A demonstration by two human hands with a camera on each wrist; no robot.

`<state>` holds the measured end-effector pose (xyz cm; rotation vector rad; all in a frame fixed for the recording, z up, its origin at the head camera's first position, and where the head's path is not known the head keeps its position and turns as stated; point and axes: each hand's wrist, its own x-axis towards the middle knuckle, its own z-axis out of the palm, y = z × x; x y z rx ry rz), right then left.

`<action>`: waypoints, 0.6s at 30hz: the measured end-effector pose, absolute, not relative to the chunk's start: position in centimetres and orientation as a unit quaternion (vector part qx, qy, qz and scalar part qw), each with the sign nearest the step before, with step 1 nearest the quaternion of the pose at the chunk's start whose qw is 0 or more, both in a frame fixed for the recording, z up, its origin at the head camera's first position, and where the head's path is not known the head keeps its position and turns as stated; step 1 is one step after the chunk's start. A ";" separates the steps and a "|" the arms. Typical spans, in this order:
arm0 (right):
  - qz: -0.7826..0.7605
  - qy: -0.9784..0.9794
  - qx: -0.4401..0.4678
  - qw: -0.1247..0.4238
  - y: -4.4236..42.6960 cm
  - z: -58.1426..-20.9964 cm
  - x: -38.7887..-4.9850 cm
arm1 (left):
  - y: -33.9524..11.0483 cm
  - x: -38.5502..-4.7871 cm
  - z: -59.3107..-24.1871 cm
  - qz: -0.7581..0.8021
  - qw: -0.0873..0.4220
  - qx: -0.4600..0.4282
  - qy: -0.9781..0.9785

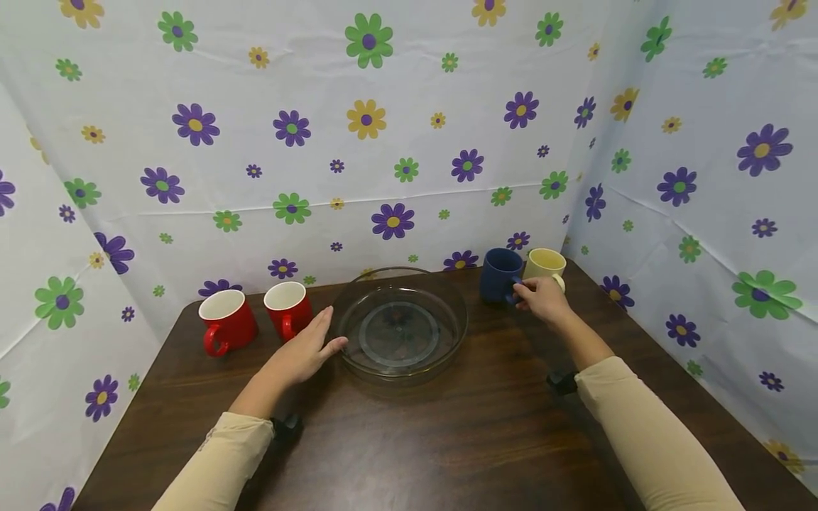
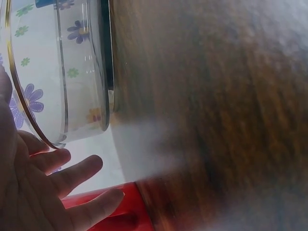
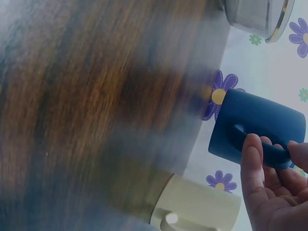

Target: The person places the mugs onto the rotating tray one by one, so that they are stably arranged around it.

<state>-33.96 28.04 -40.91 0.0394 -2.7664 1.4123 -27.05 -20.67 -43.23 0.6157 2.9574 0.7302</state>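
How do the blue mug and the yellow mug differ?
The blue mug is dark; the yellow mug is pale. The right hand pinches the blue mug's handle; the yellow mug is unheld. The blue mug is off the table; the yellow mug stands on it. Both have handles.

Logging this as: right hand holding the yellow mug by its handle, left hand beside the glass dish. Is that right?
Not quite: the right hand holds the blue mug, not the yellow mug, by its handle, as the right wrist view shows. The left hand is beside the glass dish.
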 end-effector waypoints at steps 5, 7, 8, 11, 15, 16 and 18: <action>0.447 -0.894 0.014 0.013 28.1 -40.5 -33.7 | -20.7 -27.1 -43.4 0.236 0.010 0.200 0.951; 0.443 -0.896 0.016 0.017 28.1 -40.3 -33.7 | -20.7 -27.1 -43.5 0.236 0.009 0.201 0.951; 0.443 -0.896 0.018 0.018 28.1 -40.2 -33.6 | -20.8 -27.1 -43.5 0.236 0.009 0.201 0.951; 0.440 -0.897 0.026 0.028 28.1 -39.9 -33.6 | -20.7 -27.1 -43.5 0.237 0.010 0.200 0.951; 0.430 -0.901 0.036 0.035 28.1 -39.4 -33.5 | -20.7 -27.0 -43.5 0.238 0.010 0.199 0.951; 0.427 -0.903 0.037 0.034 28.1 -39.3 -33.5 | -20.7 -27.1 -43.5 0.238 0.009 0.202 0.950; 0.418 -0.907 0.039 0.035 28.0 -39.1 -33.4 | -20.7 -27.1 -43.4 0.238 0.009 0.202 0.950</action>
